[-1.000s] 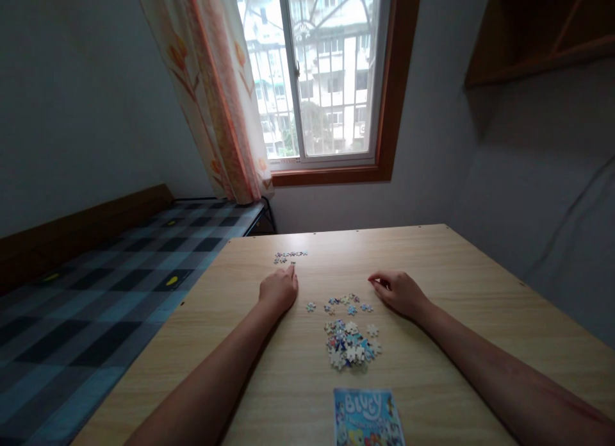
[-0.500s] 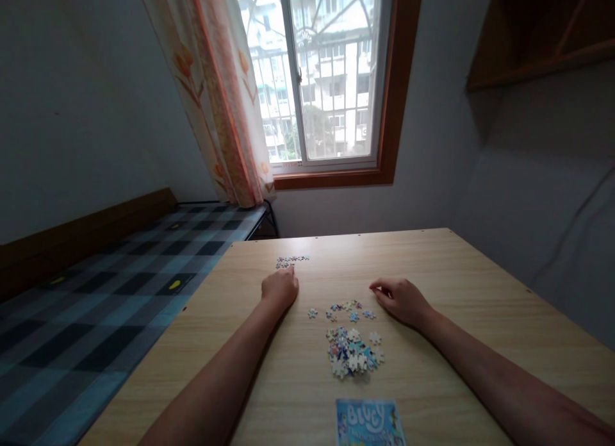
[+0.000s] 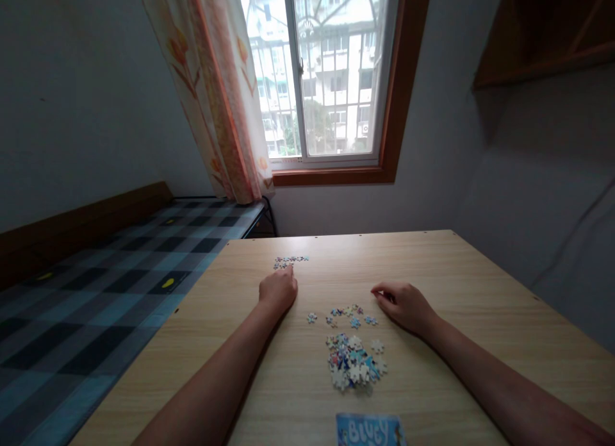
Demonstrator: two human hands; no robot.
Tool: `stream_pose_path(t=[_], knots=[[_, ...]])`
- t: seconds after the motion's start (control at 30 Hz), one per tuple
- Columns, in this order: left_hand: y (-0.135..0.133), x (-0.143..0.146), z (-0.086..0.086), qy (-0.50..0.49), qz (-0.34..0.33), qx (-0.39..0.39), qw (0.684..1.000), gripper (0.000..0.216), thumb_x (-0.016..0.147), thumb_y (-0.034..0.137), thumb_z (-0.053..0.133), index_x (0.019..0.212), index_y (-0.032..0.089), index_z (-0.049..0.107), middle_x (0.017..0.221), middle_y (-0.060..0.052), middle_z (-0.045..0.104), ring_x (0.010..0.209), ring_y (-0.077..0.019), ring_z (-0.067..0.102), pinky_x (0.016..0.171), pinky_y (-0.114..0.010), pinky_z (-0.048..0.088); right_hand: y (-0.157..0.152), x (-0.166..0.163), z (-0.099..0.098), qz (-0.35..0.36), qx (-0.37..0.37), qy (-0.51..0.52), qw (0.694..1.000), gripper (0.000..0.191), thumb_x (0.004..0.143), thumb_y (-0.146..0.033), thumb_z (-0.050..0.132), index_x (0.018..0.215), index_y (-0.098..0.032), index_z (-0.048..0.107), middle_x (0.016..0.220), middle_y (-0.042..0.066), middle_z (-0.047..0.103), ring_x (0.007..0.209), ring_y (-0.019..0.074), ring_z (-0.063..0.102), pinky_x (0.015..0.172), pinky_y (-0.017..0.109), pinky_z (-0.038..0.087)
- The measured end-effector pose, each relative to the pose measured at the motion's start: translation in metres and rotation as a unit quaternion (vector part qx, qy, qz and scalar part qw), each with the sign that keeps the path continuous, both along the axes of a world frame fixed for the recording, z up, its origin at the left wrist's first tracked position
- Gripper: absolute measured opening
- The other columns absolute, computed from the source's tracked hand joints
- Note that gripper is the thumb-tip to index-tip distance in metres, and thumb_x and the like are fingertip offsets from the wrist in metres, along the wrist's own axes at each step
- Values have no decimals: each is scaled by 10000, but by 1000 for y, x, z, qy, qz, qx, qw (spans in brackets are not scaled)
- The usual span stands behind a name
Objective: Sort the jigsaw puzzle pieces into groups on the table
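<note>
My left hand (image 3: 277, 289) rests on the wooden table (image 3: 461, 273), fingers curled and fingertips just short of a small joined strip of puzzle pieces (image 3: 289, 261). My right hand (image 3: 404, 304) lies on the table with fingers curled and pinched, right of a few scattered pieces (image 3: 350, 315); whether it holds a piece is hidden. A pile of loose puzzle pieces (image 3: 353, 361) sits between my forearms. A blue printed puzzle card (image 3: 369, 430) lies at the near edge, partly cut off.
A bed with a blue and black checked cover (image 3: 96, 292) runs along the table's left side. A window (image 3: 331, 74) with a patterned curtain (image 3: 216, 93) stands beyond the table. A wooden shelf (image 3: 542, 36) hangs at upper right.
Both hands stay almost where they were. The view has tipped up a little, so the table's things sit lower in the picture.
</note>
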State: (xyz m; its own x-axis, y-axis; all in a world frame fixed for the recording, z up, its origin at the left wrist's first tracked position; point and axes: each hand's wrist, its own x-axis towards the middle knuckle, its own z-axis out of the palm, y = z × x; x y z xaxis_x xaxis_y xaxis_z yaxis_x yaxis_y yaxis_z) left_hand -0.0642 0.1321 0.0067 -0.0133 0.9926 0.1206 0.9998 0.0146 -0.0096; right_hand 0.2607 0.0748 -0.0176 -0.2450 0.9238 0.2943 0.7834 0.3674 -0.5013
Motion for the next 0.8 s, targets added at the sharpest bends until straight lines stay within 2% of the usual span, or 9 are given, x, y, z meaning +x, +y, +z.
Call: stream_pose_path(t=[0.4,0.53,0.6,0.67,0.73,0.8], knots=[[-2,3,5,3,8,-2,1000,469,963,288,358,1347,212,615,1141,-138,736,958,-300,706,763,-382,524,1,1,-1,1,1,-1,1000,270,866,-302,519,951,-227,764,813,40,760,697,197,676,672,295,448],[-7,3,5,-14,-21,30,999,454,956,296,392,1338,211,624,1183,-134,722,959,-268,696,773,-349,500,1,2,-2,1,5,1,1000,260,862,-304,524,937,-228,761,805,37,757,697,197,673,675,294,447],[-10,3,7,-37,-61,52,996,389,943,306,423,1206,212,694,1157,-115,729,948,-241,682,778,-321,476,2,3,-2,3,4,3,1000,255,862,-305,528,937,-231,760,795,33,755,692,195,671,675,292,448],[-12,1,12,-69,-107,46,991,337,940,332,431,995,197,734,1022,-93,747,870,-210,662,748,-296,448,3,4,-2,6,5,4,1000,251,860,-302,533,941,-235,761,785,30,753,688,193,669,675,290,449],[-13,-1,20,-101,-152,-1,983,376,945,382,423,799,180,704,817,-66,718,739,-178,610,680,-279,407,3,5,-3,8,8,6,1000,251,858,-299,535,943,-237,762,784,29,752,687,191,668,671,286,448],[-16,-3,31,-112,-197,-80,971,425,928,446,445,672,174,647,651,-32,636,621,-150,527,608,-273,350,4,5,-3,11,9,7,1000,252,858,-300,534,943,-236,762,786,29,752,687,190,666,669,285,446]])
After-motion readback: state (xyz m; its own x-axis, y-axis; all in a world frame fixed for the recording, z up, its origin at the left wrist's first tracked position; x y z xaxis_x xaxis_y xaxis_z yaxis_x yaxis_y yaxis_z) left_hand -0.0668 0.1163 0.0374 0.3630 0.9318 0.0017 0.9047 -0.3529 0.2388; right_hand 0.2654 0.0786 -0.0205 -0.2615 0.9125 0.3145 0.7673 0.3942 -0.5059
